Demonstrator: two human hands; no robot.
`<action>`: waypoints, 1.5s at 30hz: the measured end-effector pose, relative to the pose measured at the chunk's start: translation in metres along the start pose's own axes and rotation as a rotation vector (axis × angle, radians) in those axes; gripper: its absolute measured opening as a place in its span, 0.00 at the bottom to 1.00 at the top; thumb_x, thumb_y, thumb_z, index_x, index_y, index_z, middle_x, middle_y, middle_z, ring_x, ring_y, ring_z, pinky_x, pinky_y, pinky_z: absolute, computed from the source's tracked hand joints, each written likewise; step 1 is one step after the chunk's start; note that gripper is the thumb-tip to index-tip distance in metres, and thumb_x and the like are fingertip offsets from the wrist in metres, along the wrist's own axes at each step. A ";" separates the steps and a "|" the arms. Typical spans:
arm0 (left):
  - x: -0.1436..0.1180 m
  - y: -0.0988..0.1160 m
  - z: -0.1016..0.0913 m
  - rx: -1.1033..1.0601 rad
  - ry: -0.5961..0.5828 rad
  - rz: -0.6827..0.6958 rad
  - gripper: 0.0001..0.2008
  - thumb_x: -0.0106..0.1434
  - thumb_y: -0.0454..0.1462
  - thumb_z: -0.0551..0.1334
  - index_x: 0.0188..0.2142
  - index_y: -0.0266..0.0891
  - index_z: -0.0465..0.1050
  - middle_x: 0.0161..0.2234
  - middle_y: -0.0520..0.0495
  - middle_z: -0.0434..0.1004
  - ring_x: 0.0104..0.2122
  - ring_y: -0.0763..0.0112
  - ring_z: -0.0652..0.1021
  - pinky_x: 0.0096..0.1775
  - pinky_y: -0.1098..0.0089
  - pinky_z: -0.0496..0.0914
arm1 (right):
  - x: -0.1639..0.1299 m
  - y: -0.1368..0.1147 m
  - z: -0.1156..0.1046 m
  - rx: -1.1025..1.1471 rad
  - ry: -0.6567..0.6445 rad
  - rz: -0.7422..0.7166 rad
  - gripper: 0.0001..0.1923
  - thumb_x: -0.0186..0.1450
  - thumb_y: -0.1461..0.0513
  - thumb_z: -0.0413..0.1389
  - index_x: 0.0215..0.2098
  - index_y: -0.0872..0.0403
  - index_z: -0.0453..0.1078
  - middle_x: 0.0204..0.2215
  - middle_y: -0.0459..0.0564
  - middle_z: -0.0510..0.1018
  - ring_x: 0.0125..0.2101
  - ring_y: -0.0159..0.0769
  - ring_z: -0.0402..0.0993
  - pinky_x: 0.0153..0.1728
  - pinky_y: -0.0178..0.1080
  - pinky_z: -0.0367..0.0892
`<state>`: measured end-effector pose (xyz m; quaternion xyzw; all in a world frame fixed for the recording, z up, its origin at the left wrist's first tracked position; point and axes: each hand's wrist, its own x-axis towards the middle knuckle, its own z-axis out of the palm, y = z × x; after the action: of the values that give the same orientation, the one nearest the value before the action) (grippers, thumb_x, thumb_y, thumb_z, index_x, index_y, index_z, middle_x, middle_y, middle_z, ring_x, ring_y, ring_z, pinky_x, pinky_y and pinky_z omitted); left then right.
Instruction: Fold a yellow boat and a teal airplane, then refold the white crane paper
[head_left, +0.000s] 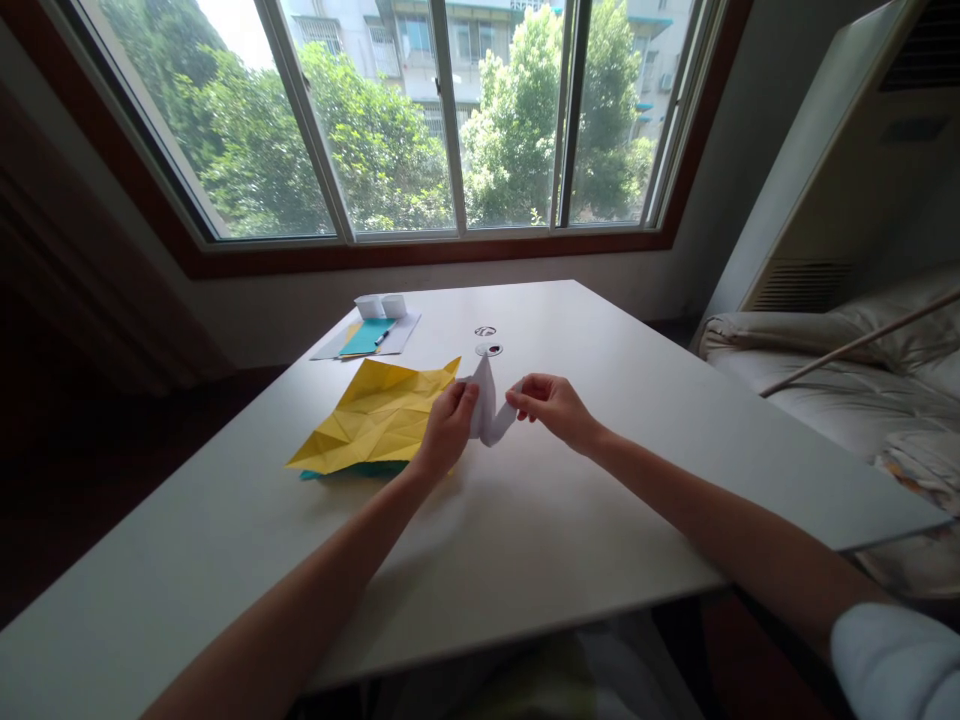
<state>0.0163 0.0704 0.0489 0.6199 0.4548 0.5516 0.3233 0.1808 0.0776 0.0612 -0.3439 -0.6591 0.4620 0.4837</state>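
Note:
A folded white paper figure (484, 400) is held up over the table between my two hands. My left hand (450, 412) is closed on its left side, thumb in front. With thumb and fingertips, my right hand (551, 402) pinches the end of a narrow strip that bends up from the figure's lower right. A peak of the paper points upward in the middle. Beside my left hand lies a creased yellow paper sheet (375, 415), spread out with its edges lifted. Under it a teal paper (352, 470) shows along the near edge.
At the back left of the white table (585, 540), a teal sheet (366, 337) and a pen (384, 335) lie on other papers near two small white boxes (380, 306). Two round marks or discs (489, 349) are beyond my hands. A sofa (810, 350) stands right.

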 end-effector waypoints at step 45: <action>-0.007 -0.001 -0.004 -0.189 -0.028 -0.104 0.16 0.47 0.45 0.68 0.30 0.35 0.72 0.24 0.51 0.73 0.24 0.76 0.72 0.24 0.77 0.66 | -0.003 0.014 -0.011 0.281 0.226 0.178 0.09 0.49 0.57 0.58 0.20 0.55 0.67 0.15 0.39 0.64 0.18 0.25 0.58 0.19 0.31 0.54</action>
<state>0.0123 0.0638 0.0458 0.5698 0.4277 0.5659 0.4150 0.1925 0.0829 0.0480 -0.3794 -0.4964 0.5488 0.5554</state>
